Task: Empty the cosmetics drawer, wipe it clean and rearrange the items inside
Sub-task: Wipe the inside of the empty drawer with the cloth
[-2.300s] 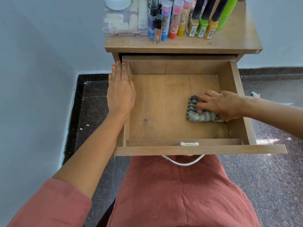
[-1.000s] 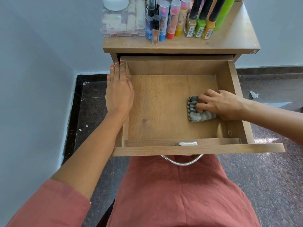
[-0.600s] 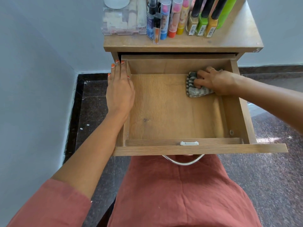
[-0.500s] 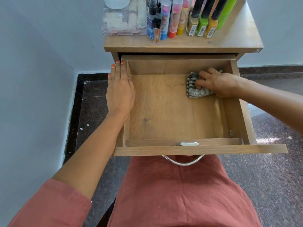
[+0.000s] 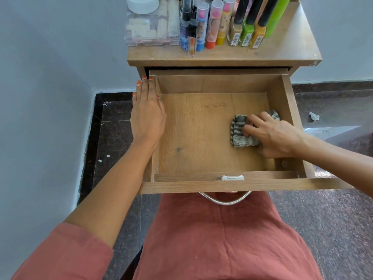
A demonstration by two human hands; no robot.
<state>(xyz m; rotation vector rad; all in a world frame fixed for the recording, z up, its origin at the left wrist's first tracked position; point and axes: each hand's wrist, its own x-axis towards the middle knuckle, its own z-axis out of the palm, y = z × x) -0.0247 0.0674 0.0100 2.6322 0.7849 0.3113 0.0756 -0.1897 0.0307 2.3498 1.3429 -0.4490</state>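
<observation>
- Where blue walls (image 5: 50, 77) meet dark stone floor (image 5: 333, 219): one wooden worktop (image 5: 292, 49).
- One open wooden drawer (image 5: 201, 138); one grey striped cloth (image 5: 239, 136) inside, right.
- Right hand (image 5: 278, 136): fingers grip cloth. Left hand (image 5: 148, 120): fingers straight on drawer rim.

Wooden drawer (image 5: 197, 134) pulled out, floor bare, oak grain. Grey striped cloth (image 5: 239, 136) bunched on drawer floor, right half, close to right wall. Cosmetics (image 5: 222, 23), tubes and bottles, upright, clustered on cabinet top (image 5: 286, 51) behind drawer.
</observation>
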